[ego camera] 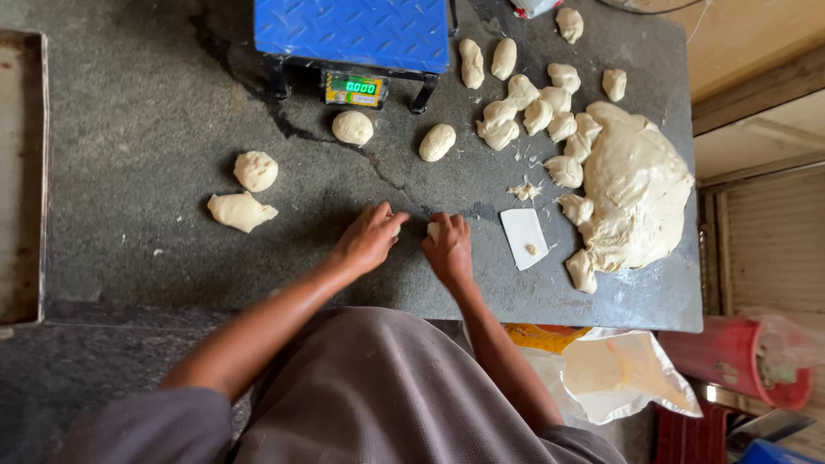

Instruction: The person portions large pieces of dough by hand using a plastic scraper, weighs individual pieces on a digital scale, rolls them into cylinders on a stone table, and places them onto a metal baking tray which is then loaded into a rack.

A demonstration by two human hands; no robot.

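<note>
Two hands (369, 239) (449, 249) cupping soft, rounded dough lumps (432, 228).

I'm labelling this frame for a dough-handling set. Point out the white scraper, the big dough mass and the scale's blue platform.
white scraper (523, 237): head view, middle of its flat blade.
big dough mass (636, 193): head view, centre of the mound.
scale's blue platform (352, 33): head view, middle of its ridged top.

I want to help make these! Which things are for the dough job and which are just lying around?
In use: left hand and right hand, each on a dough piece; big dough heap; white scraper; blue scale.

Lying about: red bucket; white bag; metal tray.
</note>
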